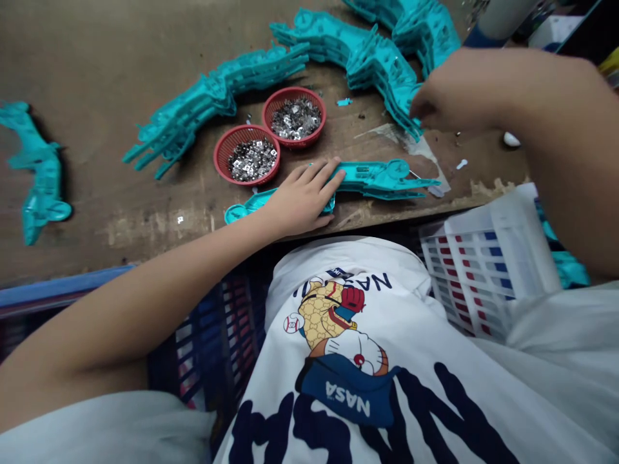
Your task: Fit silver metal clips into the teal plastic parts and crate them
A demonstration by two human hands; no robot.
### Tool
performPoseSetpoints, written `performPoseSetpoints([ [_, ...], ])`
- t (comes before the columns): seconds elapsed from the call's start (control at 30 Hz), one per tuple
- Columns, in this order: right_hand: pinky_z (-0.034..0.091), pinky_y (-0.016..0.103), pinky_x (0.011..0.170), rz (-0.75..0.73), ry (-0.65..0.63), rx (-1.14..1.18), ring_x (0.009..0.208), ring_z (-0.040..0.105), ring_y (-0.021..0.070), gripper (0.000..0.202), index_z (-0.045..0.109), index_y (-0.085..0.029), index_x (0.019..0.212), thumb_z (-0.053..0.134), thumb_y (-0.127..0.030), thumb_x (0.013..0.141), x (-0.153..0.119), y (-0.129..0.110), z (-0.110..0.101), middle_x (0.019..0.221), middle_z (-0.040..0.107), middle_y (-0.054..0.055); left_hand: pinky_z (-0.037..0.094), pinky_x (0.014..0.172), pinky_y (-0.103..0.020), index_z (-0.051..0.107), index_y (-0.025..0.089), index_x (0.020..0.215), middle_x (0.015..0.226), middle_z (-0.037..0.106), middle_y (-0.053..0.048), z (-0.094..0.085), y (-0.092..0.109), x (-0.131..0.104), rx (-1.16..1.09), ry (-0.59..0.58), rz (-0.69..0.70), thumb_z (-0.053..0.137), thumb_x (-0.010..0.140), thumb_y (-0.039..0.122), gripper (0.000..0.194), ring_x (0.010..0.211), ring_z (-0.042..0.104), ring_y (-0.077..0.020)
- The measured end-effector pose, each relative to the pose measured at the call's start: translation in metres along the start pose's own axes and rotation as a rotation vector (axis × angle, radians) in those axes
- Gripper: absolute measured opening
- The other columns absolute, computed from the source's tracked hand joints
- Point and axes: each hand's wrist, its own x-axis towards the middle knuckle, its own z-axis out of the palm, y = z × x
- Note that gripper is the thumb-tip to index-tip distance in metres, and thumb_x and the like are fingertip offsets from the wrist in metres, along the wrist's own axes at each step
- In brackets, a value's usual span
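Observation:
My left hand [305,196] lies flat with its fingers spread on a teal plastic part [370,175] near the table's front edge. At the right, my right hand [447,93] is bent downward beside the lower end of a curved stack of teal parts [372,58]; its fingers are mostly hidden, and I cannot make out what they hold. Behind my left hand, two red baskets full of small metal pieces stand touching, one nearer [222,154] and one farther back [319,122].
Another stack of teal parts [207,96] lies behind the baskets, and more parts [41,164] lie at the far left. A further stack [428,32] is at the back right. A white crate [483,251] stands below the table edge.

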Motion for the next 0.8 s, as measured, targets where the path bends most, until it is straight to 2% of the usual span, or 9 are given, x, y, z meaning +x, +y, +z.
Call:
performPoseSetpoints([
  [0.07, 0.064, 0.045, 0.110, 0.044, -0.236, -0.347, 0.126, 0.091, 0.0331, 0.035, 0.101, -0.014, 0.134, 0.104, -0.008, 0.100, -0.008, 0.014, 0.018, 0.131, 0.096, 0.017, 0.031, 0.160, -0.071, 0.037, 0.010, 0.205, 0.213, 0.027, -0.031, -0.003, 0.000, 0.000, 0.006, -0.005, 0.001, 0.081, 0.115, 0.039, 0.104, 0.200, 0.032, -0.0522],
  [0.17, 0.053, 0.037, 0.093, -0.039, -0.389, -0.351, 0.099, 0.085, 0.0193, 0.026, 0.099, -0.009, 0.133, 0.095, -0.005, 0.107, -0.020, 0.021, 0.057, 0.124, 0.095, 0.020, 0.026, 0.162, -0.072, 0.035, 0.008, 0.205, 0.213, 0.028, -0.032, -0.008, 0.000, -0.001, 0.019, -0.021, -0.009, 0.080, 0.117, 0.046, 0.106, 0.201, 0.028, -0.0527],
  [0.23, 0.048, 0.039, 0.090, -0.066, -0.375, -0.328, 0.096, 0.082, 0.0175, 0.021, 0.099, -0.007, 0.125, 0.089, 0.000, 0.108, -0.023, 0.021, 0.072, 0.123, 0.095, 0.021, 0.023, 0.162, -0.073, 0.034, 0.008, 0.205, 0.213, 0.028, -0.032, -0.010, 0.001, -0.001, 0.023, -0.003, -0.009, 0.081, 0.116, 0.051, 0.110, 0.201, 0.027, -0.0533],
  [0.3, 0.047, 0.041, 0.092, -0.052, -0.358, -0.316, 0.101, 0.083, 0.0188, 0.017, 0.098, -0.006, 0.120, 0.089, 0.000, 0.107, -0.021, 0.022, 0.070, 0.123, 0.094, 0.021, 0.023, 0.162, -0.073, 0.028, 0.011, 0.208, 0.214, 0.025, -0.032, -0.009, 0.000, 0.003, 0.015, 0.072, -0.005, 0.085, 0.114, 0.056, 0.118, 0.202, 0.025, -0.0530],
  [0.43, 0.052, 0.040, 0.103, 0.014, -0.144, -0.234, 0.116, 0.085, 0.0231, 0.018, 0.098, -0.008, 0.126, 0.088, -0.006, 0.111, -0.015, 0.018, 0.032, 0.133, 0.095, 0.020, 0.034, 0.160, -0.068, 0.006, 0.017, 0.211, 0.216, 0.018, -0.030, 0.006, -0.006, 0.024, 0.003, 0.263, -0.004, 0.086, 0.112, 0.061, 0.135, 0.202, 0.027, -0.0497],
  [0.5, 0.055, 0.042, 0.108, -0.069, 0.022, -0.165, 0.118, 0.085, 0.0276, 0.026, 0.099, -0.013, 0.135, 0.087, -0.006, 0.113, -0.017, 0.006, 0.017, 0.131, 0.095, 0.018, 0.042, 0.156, -0.067, -0.004, 0.016, 0.210, 0.217, 0.011, -0.029, 0.020, -0.009, 0.036, 0.007, 0.309, -0.014, 0.084, 0.111, 0.053, 0.138, 0.199, 0.035, -0.0492],
  [0.57, 0.058, 0.042, 0.106, -0.193, 0.089, -0.113, 0.116, 0.086, 0.0318, 0.033, 0.100, -0.019, 0.139, 0.085, -0.008, 0.112, -0.022, -0.011, 0.015, 0.124, 0.096, 0.015, 0.050, 0.151, -0.068, -0.010, 0.015, 0.210, 0.217, 0.004, -0.029, 0.034, -0.010, 0.044, -0.012, 0.335, -0.046, 0.078, 0.110, 0.045, 0.136, 0.192, 0.048, -0.0493],
  [0.67, 0.060, 0.044, 0.101, -0.313, 0.058, -0.127, 0.118, 0.086, 0.0371, 0.040, 0.100, -0.024, 0.142, 0.074, -0.015, 0.113, -0.029, -0.032, 0.031, 0.126, 0.096, 0.014, 0.057, 0.145, -0.069, 0.002, 0.012, 0.210, 0.216, 0.007, -0.030, 0.046, -0.008, 0.047, -0.078, 0.342, -0.130, 0.069, 0.111, 0.040, 0.123, 0.180, 0.064, -0.0494],
  [0.8, 0.058, 0.048, 0.104, -0.369, 0.078, -0.092, 0.125, 0.084, 0.0444, 0.043, 0.101, -0.025, 0.140, 0.069, -0.021, 0.112, -0.034, -0.037, 0.053, 0.131, 0.093, 0.018, 0.054, 0.148, -0.070, 0.042, 0.018, 0.204, 0.214, 0.030, -0.024, 0.041, -0.001, 0.042, -0.116, 0.302, -0.137, 0.066, 0.113, 0.039, 0.096, 0.184, 0.061, -0.0483],
])
